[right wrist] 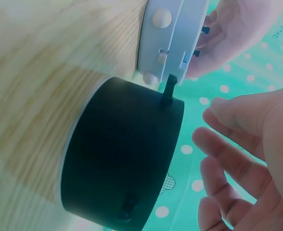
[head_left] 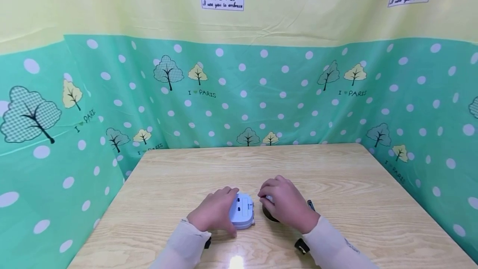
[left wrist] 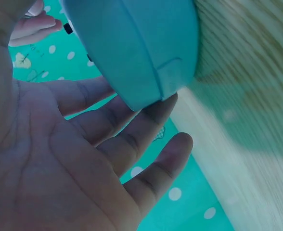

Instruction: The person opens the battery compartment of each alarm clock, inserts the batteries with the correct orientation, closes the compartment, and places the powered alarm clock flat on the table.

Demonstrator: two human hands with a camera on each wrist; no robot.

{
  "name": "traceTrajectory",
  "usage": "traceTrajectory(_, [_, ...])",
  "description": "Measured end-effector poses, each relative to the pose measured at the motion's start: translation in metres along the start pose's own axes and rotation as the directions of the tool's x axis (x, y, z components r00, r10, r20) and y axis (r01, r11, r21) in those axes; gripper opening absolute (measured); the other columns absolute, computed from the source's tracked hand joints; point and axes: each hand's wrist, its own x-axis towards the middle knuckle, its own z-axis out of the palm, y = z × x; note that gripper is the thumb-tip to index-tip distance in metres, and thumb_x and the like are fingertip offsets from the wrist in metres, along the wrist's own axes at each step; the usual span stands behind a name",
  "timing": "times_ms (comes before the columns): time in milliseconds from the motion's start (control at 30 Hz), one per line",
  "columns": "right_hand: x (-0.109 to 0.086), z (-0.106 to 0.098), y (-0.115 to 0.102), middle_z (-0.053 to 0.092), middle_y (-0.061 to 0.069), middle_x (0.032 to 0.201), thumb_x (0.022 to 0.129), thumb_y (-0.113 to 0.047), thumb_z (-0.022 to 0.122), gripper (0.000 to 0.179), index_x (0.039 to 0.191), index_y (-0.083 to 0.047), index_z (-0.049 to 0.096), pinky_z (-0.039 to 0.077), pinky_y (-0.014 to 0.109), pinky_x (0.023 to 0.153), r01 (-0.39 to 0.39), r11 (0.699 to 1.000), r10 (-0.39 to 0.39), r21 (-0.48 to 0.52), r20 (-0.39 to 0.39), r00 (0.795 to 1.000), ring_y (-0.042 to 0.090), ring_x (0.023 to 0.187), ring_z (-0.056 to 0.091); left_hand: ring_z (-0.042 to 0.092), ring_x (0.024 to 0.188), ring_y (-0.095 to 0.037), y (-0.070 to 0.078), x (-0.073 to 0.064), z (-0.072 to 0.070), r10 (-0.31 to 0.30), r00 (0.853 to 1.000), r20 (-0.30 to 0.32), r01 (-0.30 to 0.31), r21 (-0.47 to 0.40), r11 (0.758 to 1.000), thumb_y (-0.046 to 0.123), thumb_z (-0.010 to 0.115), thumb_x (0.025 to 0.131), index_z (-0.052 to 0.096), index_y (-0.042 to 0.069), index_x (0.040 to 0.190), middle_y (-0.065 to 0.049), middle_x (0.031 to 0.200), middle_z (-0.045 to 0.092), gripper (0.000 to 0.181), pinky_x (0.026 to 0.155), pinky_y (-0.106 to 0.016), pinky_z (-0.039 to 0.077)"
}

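Observation:
A light blue alarm clock (head_left: 244, 211) lies back up on the table, its two black knobs and battery cover showing. My left hand (head_left: 216, 211) grips its left side, with fingers along the far edge and the thumb at the near edge. In the left wrist view, fingertips touch the casing (left wrist: 136, 48). Right of the clock stands a black drum-shaped thing (right wrist: 117, 154) with a short black peg at its rim; its kind is unclear. Over it hovers my right hand (head_left: 287, 202). The right wrist view shows those fingers (right wrist: 228, 149) loosely bent, apart from the drum and holding nothing.
The wood-grain table (head_left: 179, 173) carries these things near its front middle. A green and yellow patterned curtain (head_left: 239, 94) closes off the back and both sides. Small black pieces (head_left: 301, 245) sit by the wrists.

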Motion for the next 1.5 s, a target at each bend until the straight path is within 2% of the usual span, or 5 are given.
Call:
traceTrajectory(167, [-0.005, 0.000, 0.003, 0.073, -0.008, 0.104, 0.089, -0.023, 0.082, 0.008, 0.096, -0.022, 0.082, 0.053, 0.036, 0.083, -0.034, 0.999, 0.034, 0.015, 0.000, 0.999, 0.013, 0.092, 0.059, 0.059, 0.126, -0.030, -0.005, 0.000, 0.003, 0.010, 1.000, 0.009, -0.010, -0.024, 1.000, 0.037, 0.103, 0.052, 0.045, 0.004, 0.152, -0.012, 0.143, 0.057, 0.120, 0.107, -0.053, 0.048])
traceTrajectory(367, [-0.009, 0.002, 0.004, 0.072, -0.003, 0.111, 0.089, -0.028, 0.082, 0.020, 0.105, -0.016, 0.081, 0.051, 0.042, 0.089, -0.105, 0.994, 0.104, 0.017, 0.039, 0.994, 0.018, 0.099, 0.059, 0.060, 0.119, -0.025, -0.009, 0.000, 0.004, 0.026, 1.000, 0.004, -0.025, -0.087, 0.996, 0.029, 0.103, 0.054, 0.047, 0.004, 0.151, -0.008, 0.138, 0.059, 0.115, 0.104, -0.047, 0.051])
traceTrajectory(700, [-0.016, 0.004, 0.006, 0.068, 0.003, 0.122, 0.086, -0.042, 0.082, 0.042, 0.118, -0.015, 0.076, 0.052, 0.051, 0.092, -0.216, 0.976, 0.211, 0.035, 0.107, 0.972, 0.027, 0.112, 0.060, 0.060, 0.114, -0.019, -0.012, 0.001, 0.005, 0.047, 0.999, -0.005, -0.048, -0.077, 0.996, 0.034, 0.101, 0.054, 0.050, 0.004, 0.146, -0.005, 0.134, 0.061, 0.109, 0.102, -0.042, 0.052])
traceTrajectory(1000, [-0.019, 0.007, 0.009, 0.067, 0.004, 0.121, 0.086, -0.040, 0.082, 0.046, 0.121, -0.011, 0.074, 0.055, 0.042, 0.091, -0.224, 0.971, 0.212, 0.082, 0.135, 0.968, 0.026, 0.111, 0.061, 0.060, 0.107, -0.015, -0.014, 0.000, 0.002, 0.039, 0.999, -0.012, -0.040, -0.063, 0.997, 0.039, 0.100, 0.053, 0.052, 0.005, 0.144, -0.003, 0.127, 0.063, 0.109, 0.098, -0.040, 0.054])
traceTrajectory(1500, [-0.019, 0.007, 0.009, 0.067, 0.005, 0.123, 0.087, -0.042, 0.081, 0.047, 0.122, -0.012, 0.074, 0.055, 0.043, 0.091, -0.222, 0.973, 0.211, 0.062, 0.148, 0.966, 0.028, 0.112, 0.061, 0.060, 0.095, -0.013, -0.012, -0.005, -0.007, 0.018, 0.999, -0.042, -0.020, -0.058, 0.998, 0.046, 0.099, 0.049, 0.059, 0.005, 0.136, -0.001, 0.115, 0.066, 0.104, 0.086, -0.038, 0.055])
